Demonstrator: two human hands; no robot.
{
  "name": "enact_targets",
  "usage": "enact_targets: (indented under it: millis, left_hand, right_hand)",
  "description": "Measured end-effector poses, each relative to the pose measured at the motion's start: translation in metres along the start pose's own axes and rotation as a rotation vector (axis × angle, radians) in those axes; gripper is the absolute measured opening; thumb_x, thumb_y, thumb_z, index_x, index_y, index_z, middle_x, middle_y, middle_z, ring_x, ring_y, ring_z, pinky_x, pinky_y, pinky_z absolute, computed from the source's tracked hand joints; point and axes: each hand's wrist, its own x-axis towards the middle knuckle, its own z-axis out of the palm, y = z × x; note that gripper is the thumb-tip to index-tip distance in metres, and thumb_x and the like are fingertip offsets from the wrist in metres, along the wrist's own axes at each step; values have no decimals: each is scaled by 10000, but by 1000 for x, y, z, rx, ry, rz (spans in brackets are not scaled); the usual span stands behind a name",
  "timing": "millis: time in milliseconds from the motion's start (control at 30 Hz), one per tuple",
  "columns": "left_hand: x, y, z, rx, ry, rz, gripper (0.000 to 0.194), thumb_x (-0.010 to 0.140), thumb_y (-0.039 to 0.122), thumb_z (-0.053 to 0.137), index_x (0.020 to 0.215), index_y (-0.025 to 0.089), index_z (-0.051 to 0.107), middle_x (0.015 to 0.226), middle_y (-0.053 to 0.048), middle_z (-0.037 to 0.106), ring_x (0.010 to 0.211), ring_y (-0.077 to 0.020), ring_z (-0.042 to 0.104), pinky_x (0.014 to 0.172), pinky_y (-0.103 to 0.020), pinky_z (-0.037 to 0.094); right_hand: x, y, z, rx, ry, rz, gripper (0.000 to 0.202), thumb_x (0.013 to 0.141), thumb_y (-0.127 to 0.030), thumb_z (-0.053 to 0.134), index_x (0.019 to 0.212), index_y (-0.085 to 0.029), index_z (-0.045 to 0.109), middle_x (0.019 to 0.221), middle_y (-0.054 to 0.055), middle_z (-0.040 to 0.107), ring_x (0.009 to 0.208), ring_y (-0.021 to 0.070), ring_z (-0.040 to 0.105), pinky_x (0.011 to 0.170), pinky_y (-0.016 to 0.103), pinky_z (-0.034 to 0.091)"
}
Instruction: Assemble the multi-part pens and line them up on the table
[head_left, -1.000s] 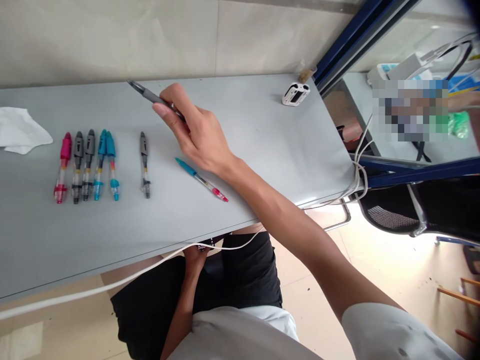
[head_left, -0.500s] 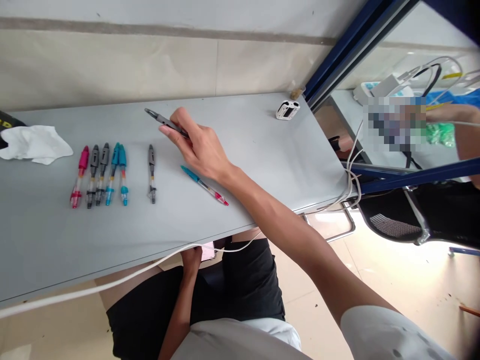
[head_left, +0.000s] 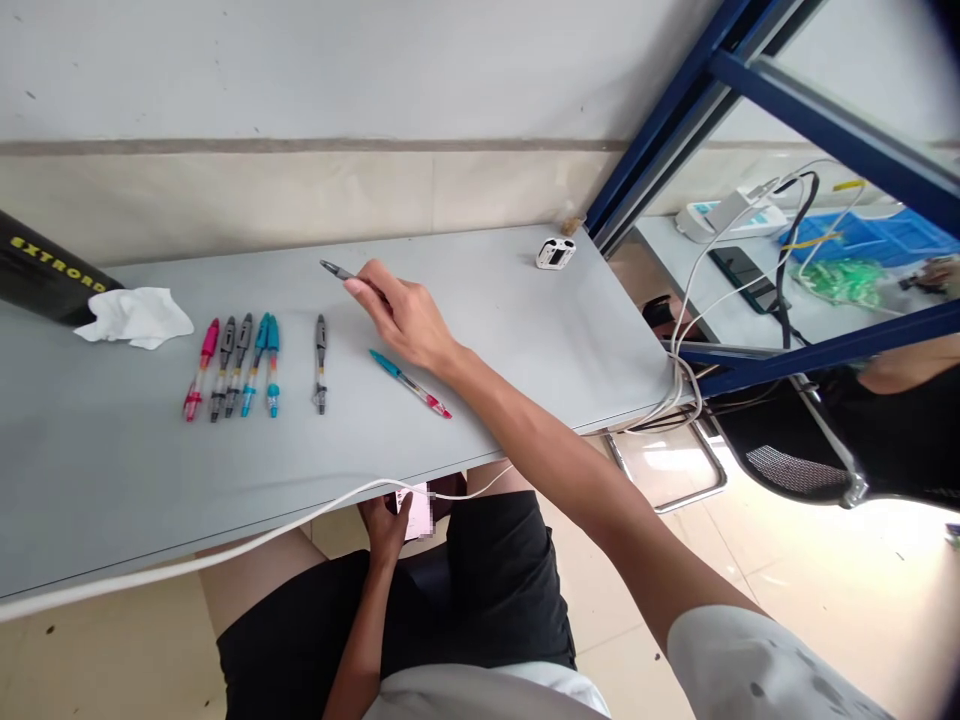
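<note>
Fingers of the right hand [head_left: 409, 318] grip a grey pen [head_left: 335, 270], tip protruding leftward.

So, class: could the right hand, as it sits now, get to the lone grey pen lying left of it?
Probably yes. The right hand already holds a dark pen, but bare table lies between it and the lone grey pen.

A grey bench [head_left: 135, 480] stands against a pale wall [head_left: 300, 80]. A blue metal frame [head_left: 660, 130] rises at its right end. Beige floor tiles [head_left: 825, 580] gleam beneath a black mesh chair [head_left: 795, 460].
</note>
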Motion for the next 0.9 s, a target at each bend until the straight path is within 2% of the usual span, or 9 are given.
enact_targets:
  millis: [100, 200, 300, 400, 600, 800, 900]
  left_hand:
    - [-13, -6, 4, -13, -15, -16, 583, 837, 399, 789, 1340, 188, 584, 1263, -125, 564, 1156, -315, 622, 1098, -542, 532]
    - [-28, -10, 6, -15, -58, -26, 768, 764, 322, 866, 1445, 223, 526, 1329, -108, 507, 1236, -312, 606, 1136, -524, 522]
    - [-41, -12, 6, 2, -88, -38, 949, 695, 250, 911, 1531, 269, 461, 1409, -104, 450, 1360, -347, 540, 1221, -564, 446]
    - [-47, -12, 6, 15, -109, -45, 1046, 675, 197, 910, 1585, 296, 402, 1457, -105, 411, 1406, -353, 507, 1245, -562, 421]
    - [-47, -14, 6, 37, -119, -51, 1061, 674, 166, 896, 1595, 293, 383, 1487, -117, 393, 1448, -380, 468, 1263, -597, 383]
    - [-47, -15, 5, 33, -119, -35, 1058, 679, 186, 898, 1597, 287, 381, 1505, -118, 386, 1447, -373, 476, 1262, -570, 405]
    - [-47, -15, 5, 34, -116, -33, 990, 725, 223, 883, 1584, 283, 395, 1485, -119, 404, 1405, -357, 510, 1238, -573, 430]
  right_hand:
    - [0, 0, -1, 20, -2, 3, 467, 1189, -550, 192, 971, -243, 468, 783, -22, 444, 677, 151, 416, 722, 268, 370]
    - [0, -2, -1, 44, 15, 36, 388, 1171, -589, 310, 1089, -251, 481, 801, -30, 459, 670, 151, 417, 726, 270, 379]
    - [0, -2, -1, 59, 31, 60, 340, 1138, -603, 433, 1147, -263, 454, 836, -31, 467, 670, 150, 419, 720, 272, 388]
    - [1, 0, -1, 56, 34, 61, 321, 1158, -575, 374, 1084, -270, 441, 837, -21, 460, 688, 160, 437, 717, 284, 388]
    - [3, 2, -1, 29, 16, 41, 416, 1186, -537, 190, 973, -261, 416, 818, -6, 467, 684, 168, 427, 731, 302, 391]
    - [1, -1, -1, 43, 43, 93, 317, 1147, -589, 401, 1124, -275, 443, 864, -10, 511, 696, 166, 449, 731, 297, 417]
    - [2, 2, 0, 28, 28, 82, 315, 1160, -567, 364, 1079, -272, 438, 862, -6, 513, 704, 168, 449, 725, 301, 410]
